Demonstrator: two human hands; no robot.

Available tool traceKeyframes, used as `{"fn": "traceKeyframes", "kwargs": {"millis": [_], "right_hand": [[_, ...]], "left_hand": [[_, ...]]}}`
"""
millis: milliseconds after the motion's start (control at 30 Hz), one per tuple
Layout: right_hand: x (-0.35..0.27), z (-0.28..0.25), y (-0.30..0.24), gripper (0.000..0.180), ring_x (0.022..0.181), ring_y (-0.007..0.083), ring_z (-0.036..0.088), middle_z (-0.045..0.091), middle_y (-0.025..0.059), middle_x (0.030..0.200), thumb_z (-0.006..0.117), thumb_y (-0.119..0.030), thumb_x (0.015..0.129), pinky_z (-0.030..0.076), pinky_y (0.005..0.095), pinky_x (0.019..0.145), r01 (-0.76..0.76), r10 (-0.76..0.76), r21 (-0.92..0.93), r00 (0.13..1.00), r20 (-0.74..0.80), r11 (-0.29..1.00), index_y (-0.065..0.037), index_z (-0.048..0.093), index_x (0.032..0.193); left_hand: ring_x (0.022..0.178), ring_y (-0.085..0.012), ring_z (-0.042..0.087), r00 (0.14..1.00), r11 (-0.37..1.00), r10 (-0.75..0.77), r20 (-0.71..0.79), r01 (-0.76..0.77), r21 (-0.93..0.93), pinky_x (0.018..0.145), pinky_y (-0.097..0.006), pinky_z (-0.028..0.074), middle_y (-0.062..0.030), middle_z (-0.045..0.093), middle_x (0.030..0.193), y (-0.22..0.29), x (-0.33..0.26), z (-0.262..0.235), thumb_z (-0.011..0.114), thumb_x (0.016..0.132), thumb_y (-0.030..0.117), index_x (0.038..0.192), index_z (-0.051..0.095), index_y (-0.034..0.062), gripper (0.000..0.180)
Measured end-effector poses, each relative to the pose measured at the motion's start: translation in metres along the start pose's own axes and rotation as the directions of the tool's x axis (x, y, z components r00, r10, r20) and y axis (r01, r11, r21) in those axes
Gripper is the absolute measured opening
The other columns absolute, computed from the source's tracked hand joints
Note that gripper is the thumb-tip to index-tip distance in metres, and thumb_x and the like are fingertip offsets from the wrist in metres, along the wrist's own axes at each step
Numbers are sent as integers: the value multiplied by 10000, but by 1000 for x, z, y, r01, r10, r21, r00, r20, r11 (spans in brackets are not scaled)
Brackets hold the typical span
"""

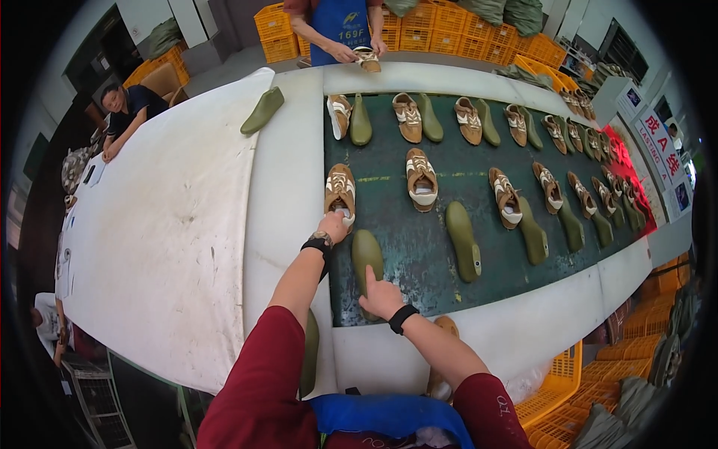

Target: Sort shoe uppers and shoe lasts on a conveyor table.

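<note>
Maroon sleeves, blue apron (black band each wrist).

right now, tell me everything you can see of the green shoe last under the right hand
The green shoe last is a smooth, olive, foot-shaped form that looks like hard plastic, with no upper on it. It lies flat on the dark green conveyor belt near its left end, lengthwise across the belt. The right hand rests on its near end, index finger laid along it. Just beyond it sits a brown and white shoe upper, touched by the left hand.
</note>
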State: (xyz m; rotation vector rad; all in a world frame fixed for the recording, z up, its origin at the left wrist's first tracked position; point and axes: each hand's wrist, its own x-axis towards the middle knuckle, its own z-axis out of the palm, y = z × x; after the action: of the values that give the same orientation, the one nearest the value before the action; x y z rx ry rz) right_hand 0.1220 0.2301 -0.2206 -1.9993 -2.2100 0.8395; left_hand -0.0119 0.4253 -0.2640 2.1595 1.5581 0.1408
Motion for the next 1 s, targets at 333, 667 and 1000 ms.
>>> {"fn": "traceKeyframes", "kwargs": {"millis": [333,667,1000], "right_hand": [[-20,-8,38,793,842,364,643,646,234,909,647,-336,759,510,444,712,-148,148,115,989,14,982,3,246,1354],[-203,-134,26,259,778,338,629,647,151,792,631,-240,698,502,439,650,289,-285,-17,931,-227,957,-52,639,876],[-348,-12,79,775,731,345,627,634,167,801,714,-354,673,487,415,608,-221,219,139,975,33,965,-176,344,1330]], "left_hand": [[1036,-358,547,930,929,366,-24,-367,-41,893,-425,450,-196,558,1126,59,-90,-53,632,786,251,1167,521,53,444],[1162,-395,436,957,980,195,216,-196,-14,977,-411,369,-264,424,1307,-35,-345,-35,683,797,239,1333,377,2,662],[1096,-303,479,993,464,-99,-61,-8,-886,942,-374,396,-175,457,1240,-37,-382,64,554,728,34,1325,348,45,631]]}}
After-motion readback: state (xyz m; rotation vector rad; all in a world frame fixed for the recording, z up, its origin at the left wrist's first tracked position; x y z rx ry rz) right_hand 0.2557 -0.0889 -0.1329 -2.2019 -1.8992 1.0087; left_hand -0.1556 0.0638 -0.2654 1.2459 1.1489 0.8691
